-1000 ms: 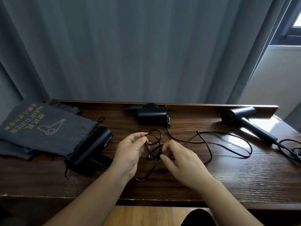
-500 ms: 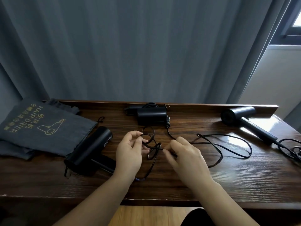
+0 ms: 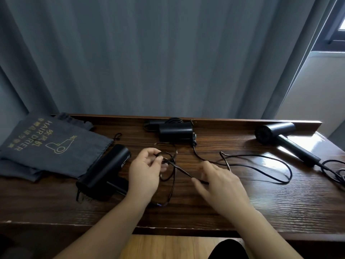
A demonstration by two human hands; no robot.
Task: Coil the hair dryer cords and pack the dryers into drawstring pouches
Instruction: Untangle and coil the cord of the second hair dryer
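Cord (image 3: 182, 171), black, stretched taut between both hands, long axis slanting from far-left down to near-right. Left hand (image 3: 146, 171) curled round a small stack of finished loops (image 3: 168, 165), thumb and fingertips pinching them where the strands cross. Right hand (image 3: 219, 181) nearer the body, fingers extended and blurred over the slanting strand; whether pinched or merely sliding along it, cannot tell. Hands apart, joined only by that strand. Beyond the right hand, slack trailing in a wide open loop (image 3: 261, 165) toward the right, then back to the middle hair dryer (image 3: 175, 130) lying just past the left hand's knuckles. Probably mid-coil: next turn depends on carrying the strand from the right hand up-left to the waiting loops, so the right hand feeds, the left collects. Left of the left hand, another black dryer (image 3: 104, 167), touching the grey drawstring pouches (image 3: 52, 144) printed HAIR DRIER. Far right, a third dryer (image 3: 276, 132), cord loose. All on a dark wooden table (image 3: 242, 208); grey curtain (image 3: 168, 53) behind.
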